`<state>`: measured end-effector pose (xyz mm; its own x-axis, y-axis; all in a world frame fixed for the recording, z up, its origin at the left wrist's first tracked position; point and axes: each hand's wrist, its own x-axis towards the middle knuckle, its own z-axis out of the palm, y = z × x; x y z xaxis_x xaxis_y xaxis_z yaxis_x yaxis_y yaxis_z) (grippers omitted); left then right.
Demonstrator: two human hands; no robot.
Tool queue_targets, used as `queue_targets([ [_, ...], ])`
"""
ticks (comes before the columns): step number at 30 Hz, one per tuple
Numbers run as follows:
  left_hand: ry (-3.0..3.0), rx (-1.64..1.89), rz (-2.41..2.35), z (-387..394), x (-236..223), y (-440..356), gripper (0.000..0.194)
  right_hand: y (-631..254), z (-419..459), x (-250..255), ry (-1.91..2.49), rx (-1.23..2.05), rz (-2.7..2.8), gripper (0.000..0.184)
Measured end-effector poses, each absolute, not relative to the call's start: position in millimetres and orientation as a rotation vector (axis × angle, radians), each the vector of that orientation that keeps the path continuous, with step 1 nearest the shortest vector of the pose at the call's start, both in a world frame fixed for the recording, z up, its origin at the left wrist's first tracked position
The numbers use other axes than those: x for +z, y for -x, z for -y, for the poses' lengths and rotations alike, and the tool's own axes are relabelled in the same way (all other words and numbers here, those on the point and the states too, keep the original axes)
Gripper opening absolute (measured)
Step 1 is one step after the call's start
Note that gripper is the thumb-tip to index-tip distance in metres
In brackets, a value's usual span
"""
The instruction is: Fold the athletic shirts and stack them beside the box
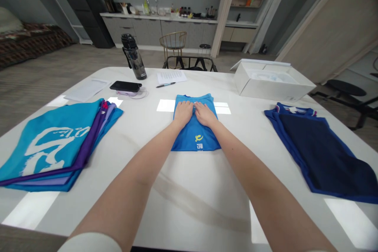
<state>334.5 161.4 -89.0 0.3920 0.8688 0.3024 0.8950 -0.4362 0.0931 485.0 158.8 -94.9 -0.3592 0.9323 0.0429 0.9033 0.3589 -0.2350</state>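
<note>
A blue folded T-shirt (189,136) with a yellow and white print lies flat at the middle of the white table (189,189). My left hand (184,112) rests palm down on its upper part, fingers stretched out. Close beside it, my right hand (204,114) lies on the same cloth, also flat, with the fingertips of both hands nearly meeting. Neither hand grips anything.
Left is a stack of folded shirts (73,126); right, dark blue folded clothes (319,149). An open white box (262,86) stands behind those. Farther back are a water bottle (136,61), a phone (125,86), a pen (165,85) and paper sheets (174,76).
</note>
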Motion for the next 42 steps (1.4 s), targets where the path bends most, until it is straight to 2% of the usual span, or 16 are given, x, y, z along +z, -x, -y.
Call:
queue_targets([
  [5, 2.76, -0.364, 1.406, -187, -97, -326, 0.051, -494, -190, -98, 1.846, 0.256, 2.343, 0.063],
  [10, 2.811, -0.229, 1.711, -197, -101, -327, 0.065, -496, -206, -99, 1.993, 0.239, 2.268, 0.066],
  [19, 2.547, -0.362, 2.189, -205, -101, -334, 0.069, -498, -217, -100, 2.257, 0.275, 1.968, 0.081],
  [23, 2.444, -0.395, 2.289, -203, -101, -333, 0.078, -498, -217, -100, 2.252, 0.275, 1.95, 0.082],
  [28, 2.441, -0.388, 2.254, -201, -101, -331, 0.082, -498, -212, -97, 2.223, 0.266, 1.975, 0.078],
  [34, 2.423, -0.406, 2.233, -199, -100, -332, 0.079, -490, -188, -89, 2.022, -0.102, 2.026, 0.066],
  [38, 2.422, -0.41, 2.216, -198, -100, -332, 0.078, -489, -164, -91, 1.847, 0.09, 2.281, 0.063],
  [42, 2.427, -0.407, 2.224, -198, -100, -331, 0.077, -499, -130, -94, 1.9, 0.221, 2.344, 0.066],
])
